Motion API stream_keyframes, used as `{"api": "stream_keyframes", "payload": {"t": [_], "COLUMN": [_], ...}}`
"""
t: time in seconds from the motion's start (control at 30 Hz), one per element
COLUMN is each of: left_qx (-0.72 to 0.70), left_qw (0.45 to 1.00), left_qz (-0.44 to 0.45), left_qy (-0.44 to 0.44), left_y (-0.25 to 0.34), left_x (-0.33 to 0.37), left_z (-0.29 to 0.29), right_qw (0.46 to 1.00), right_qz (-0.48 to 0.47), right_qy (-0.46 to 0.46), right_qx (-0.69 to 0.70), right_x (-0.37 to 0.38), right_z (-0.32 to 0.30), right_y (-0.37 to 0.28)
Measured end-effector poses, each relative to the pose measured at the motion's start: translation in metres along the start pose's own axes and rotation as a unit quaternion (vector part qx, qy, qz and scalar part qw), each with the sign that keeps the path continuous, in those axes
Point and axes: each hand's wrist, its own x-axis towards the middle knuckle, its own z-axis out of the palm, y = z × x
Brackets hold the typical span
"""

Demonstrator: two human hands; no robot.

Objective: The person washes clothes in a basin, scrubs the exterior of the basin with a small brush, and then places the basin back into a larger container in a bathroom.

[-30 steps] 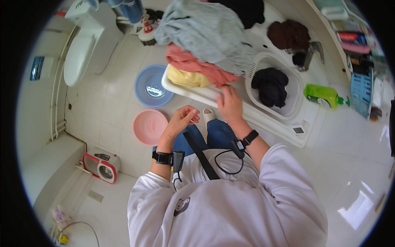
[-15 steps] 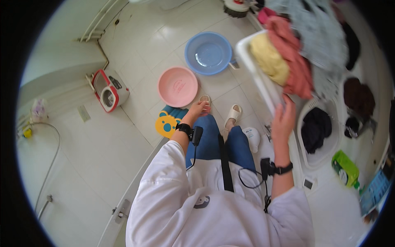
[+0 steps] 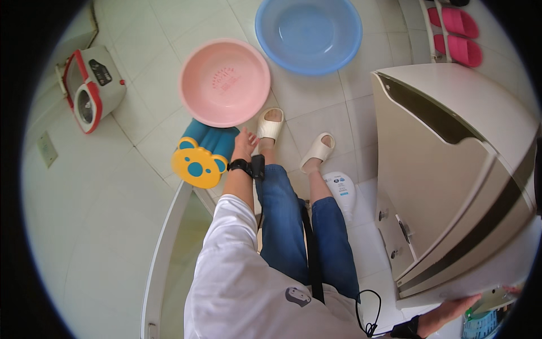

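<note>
Nothing looks completed: the koala-faced stool (image 3: 196, 168) sits just beside the pink basin (image 3: 224, 85), the left hand (image 3: 244, 143) near that basin, its grip untellable, the right hand (image 3: 449, 315) well apart, outstretched, apparently empty.

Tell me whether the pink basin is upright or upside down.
Upright: the pink basin shows its open inside, with red print on its bottom ringed by the rim. The left hand is near it.
</note>
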Motion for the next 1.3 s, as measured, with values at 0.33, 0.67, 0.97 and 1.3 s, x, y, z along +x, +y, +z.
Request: {"api": "stream_keyframes", "payload": {"t": [0.33,0.67,0.97,1.3], "left_qx": [-0.283,-0.083,-0.098,0.040], "left_qw": [0.956,0.941,0.837,0.729], "left_qz": [0.005,0.307,0.448,0.564], "left_qy": [-0.082,-0.113,-0.298,-0.387], "left_y": [0.043,0.153,0.203,0.166], "left_x": [0.040,-0.188,-0.524,-0.792], "left_z": [0.015,0.011,-0.051,-0.038], "right_qw": [0.999,0.907,0.916,0.914], "right_qz": [-0.034,-0.210,-0.277,0.021], "right_qy": [0.020,-0.348,-0.280,-0.312], "right_qx": [0.020,-0.111,-0.078,0.258], "right_x": [0.008,0.045,0.037,0.055], "right_z": [-0.002,-0.015,-0.013,-0.025], "right_y": [0.008,0.004,-0.016,0.022]}}
